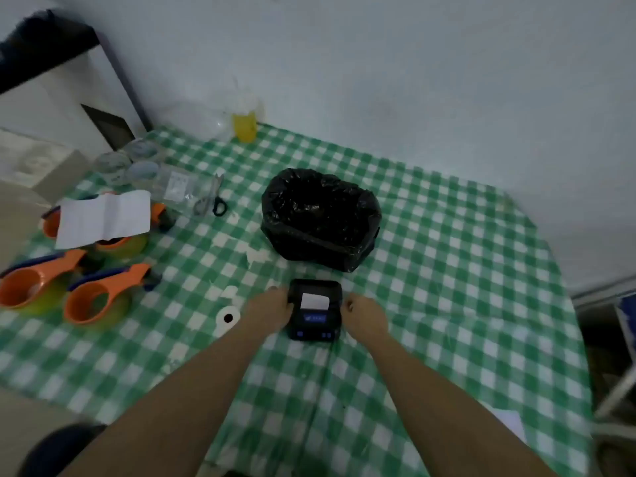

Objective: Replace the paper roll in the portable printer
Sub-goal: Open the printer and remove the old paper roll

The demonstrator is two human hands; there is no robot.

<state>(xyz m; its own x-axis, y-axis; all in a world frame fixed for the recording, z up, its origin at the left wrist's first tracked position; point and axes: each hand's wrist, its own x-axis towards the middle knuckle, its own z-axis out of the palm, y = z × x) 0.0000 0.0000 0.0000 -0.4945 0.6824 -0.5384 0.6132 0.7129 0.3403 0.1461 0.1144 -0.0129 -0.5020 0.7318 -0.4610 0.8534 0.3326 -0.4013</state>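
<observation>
Printer [315, 309]: black portable unit set on the green-checked desk [447, 270], white paper seen in its top.
Left hand [272, 306]: grip closed on the printer's left side.
Right hand [364, 316]: fingers curled beside the right edge; contact cannot be told.
Paper roll [228, 316]: laid left of the printer.
</observation>
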